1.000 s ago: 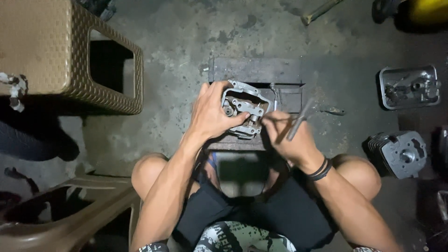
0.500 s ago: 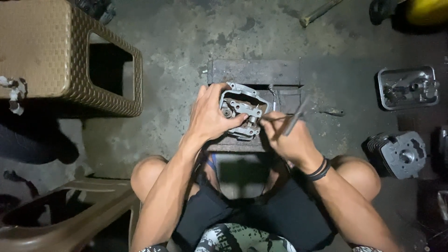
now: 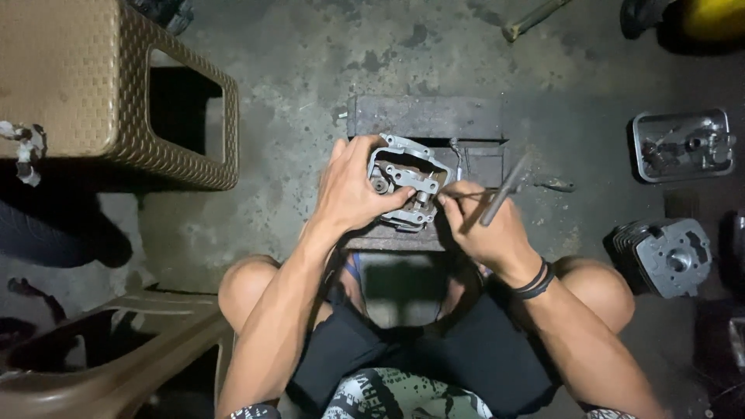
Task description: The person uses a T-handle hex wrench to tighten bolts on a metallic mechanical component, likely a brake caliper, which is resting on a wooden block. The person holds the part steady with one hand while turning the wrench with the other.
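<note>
A grey metal engine cylinder head (image 3: 407,182) rests tilted on a dark metal block (image 3: 427,116) on the concrete floor between my knees. My left hand (image 3: 349,194) grips the cylinder head from its left side. My right hand (image 3: 485,229) holds a thin metal rod tool (image 3: 504,190) whose handle points up and right, while its fingertips touch the head's right side. A dark band circles my right wrist.
A brown woven plastic stool (image 3: 116,93) stands at upper left, a brown chair (image 3: 116,365) at lower left. A finned engine cylinder (image 3: 660,256) and a grey engine cover (image 3: 683,143) lie at right. A hammer handle (image 3: 535,19) lies at top.
My right hand has shifted slightly left toward the cylinder head, and the tool's handle has tilted a little. My left hand keeps its grip.
</note>
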